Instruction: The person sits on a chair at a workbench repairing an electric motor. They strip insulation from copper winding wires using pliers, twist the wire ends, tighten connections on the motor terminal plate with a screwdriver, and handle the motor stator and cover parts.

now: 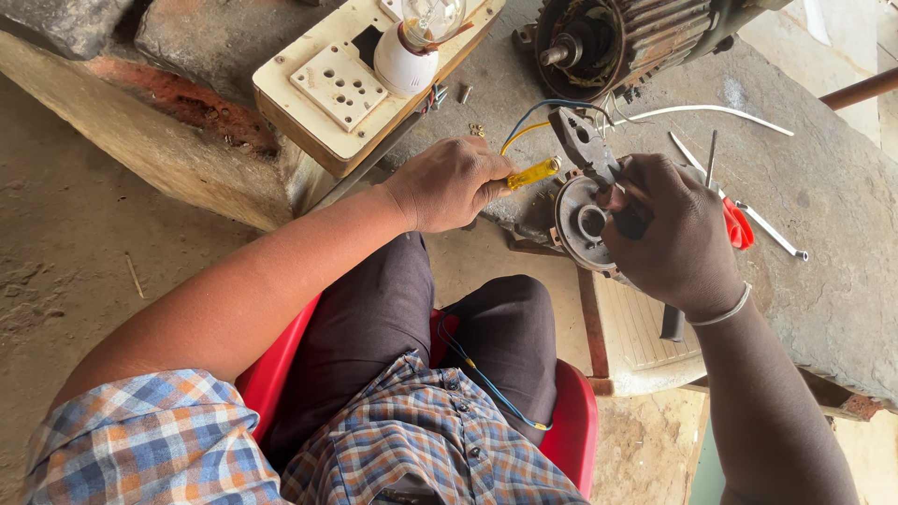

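Left hand (449,182): fist clamped on yellow-handled screwdriver (534,174), beside the end cover (582,223).
Right hand (675,229): closed around pliers (586,148) over the end cover.
Behind the end cover: motor (622,37), socket board (360,79).

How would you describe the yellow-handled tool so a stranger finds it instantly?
Start at the grey stone slab. At its near edge the left hand grips a screwdriver with a clear yellow plastic handle, the only yellow tool there, beside the round grey metal motor cover.

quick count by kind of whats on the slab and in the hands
Yellow-handled screwdriver, in the left hand: 1
Pliers, in the right hand: 1
Round metal end cover: 1
Electric motor: 1
Socket board with light bulb: 1
Red-handled tool: 1
Total: 6
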A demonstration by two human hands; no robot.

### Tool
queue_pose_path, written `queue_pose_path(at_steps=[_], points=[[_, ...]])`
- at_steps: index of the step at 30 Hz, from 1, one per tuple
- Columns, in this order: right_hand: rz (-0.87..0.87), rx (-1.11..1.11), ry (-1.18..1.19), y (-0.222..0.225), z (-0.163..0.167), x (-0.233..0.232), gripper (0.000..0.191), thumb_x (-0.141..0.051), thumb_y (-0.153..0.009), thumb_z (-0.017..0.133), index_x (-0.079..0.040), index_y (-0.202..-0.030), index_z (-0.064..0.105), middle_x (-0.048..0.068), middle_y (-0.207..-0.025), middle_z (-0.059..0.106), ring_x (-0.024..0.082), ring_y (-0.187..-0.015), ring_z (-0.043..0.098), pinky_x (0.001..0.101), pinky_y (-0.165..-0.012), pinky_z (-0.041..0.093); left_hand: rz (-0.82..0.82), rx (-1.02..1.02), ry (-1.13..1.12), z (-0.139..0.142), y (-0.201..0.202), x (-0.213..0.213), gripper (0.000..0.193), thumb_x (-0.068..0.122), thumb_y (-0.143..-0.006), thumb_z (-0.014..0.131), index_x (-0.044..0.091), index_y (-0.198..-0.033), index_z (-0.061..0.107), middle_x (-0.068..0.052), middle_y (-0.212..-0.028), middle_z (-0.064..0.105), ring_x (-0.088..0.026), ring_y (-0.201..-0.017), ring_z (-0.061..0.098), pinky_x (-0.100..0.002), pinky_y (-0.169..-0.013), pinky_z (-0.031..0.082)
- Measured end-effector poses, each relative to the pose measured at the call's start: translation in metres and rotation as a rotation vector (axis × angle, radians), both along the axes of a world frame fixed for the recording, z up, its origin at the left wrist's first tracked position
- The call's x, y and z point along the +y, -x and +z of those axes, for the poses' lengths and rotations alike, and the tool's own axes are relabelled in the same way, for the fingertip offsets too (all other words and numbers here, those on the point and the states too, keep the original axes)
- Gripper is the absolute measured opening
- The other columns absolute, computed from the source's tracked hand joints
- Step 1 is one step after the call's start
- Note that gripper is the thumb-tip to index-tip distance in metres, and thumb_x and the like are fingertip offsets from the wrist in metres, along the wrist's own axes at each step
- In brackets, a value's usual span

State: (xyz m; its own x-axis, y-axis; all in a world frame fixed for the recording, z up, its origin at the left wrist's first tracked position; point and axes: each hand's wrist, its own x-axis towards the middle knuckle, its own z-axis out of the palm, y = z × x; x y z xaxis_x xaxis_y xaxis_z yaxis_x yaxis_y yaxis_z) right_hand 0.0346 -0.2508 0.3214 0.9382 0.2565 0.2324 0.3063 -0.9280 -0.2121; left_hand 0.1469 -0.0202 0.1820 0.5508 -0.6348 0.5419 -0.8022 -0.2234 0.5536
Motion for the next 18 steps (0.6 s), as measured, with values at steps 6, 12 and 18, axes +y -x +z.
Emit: queue_pose_path(at_steps=[6,12,18], points=[[0.048,-0.005,-0.009,0.0003,-0.0021,-0.0011,0.040,-0.003,-0.078,0.074,-0.001,-0.117,0.061,0.016,-0.099,0.069,0.032,-0.091,0.073,0.0404,-0.081,0.057,-0.014,0.023,-0.040,-0.0017,-0.0024,-0.0003,0.024,0.020,-0.097,0.071,0.003,-0.113,0.075,-0.016,-0.087,0.073,-0.032,-0.089,0.071,-0.045,-0.087,0.056],[0.109,0.007,-0.039,0.0000,-0.0037,-0.0009,0.037,-0.002,-0.081,0.070,-0.002,-0.117,0.061,0.013,-0.101,0.072,0.029,-0.096,0.075,0.0384,-0.083,0.059,-0.021,-0.003,0.005,-0.0013,-0.0020,0.0004,0.019,0.018,-0.096,0.072,0.003,-0.107,0.075,-0.017,-0.086,0.073,-0.034,-0.088,0.071,-0.046,-0.085,0.055],[0.093,-0.015,0.025,-0.0016,-0.0061,0.0006,0.033,-0.003,-0.082,0.072,-0.002,-0.113,0.062,0.012,-0.097,0.073,0.028,-0.092,0.073,0.0400,-0.079,0.058,-0.038,0.047,-0.029,-0.0015,-0.0046,0.0015,0.018,0.019,-0.097,0.071,0.003,-0.105,0.074,-0.016,-0.085,0.072,-0.034,-0.088,0.070,-0.046,-0.084,0.055]])
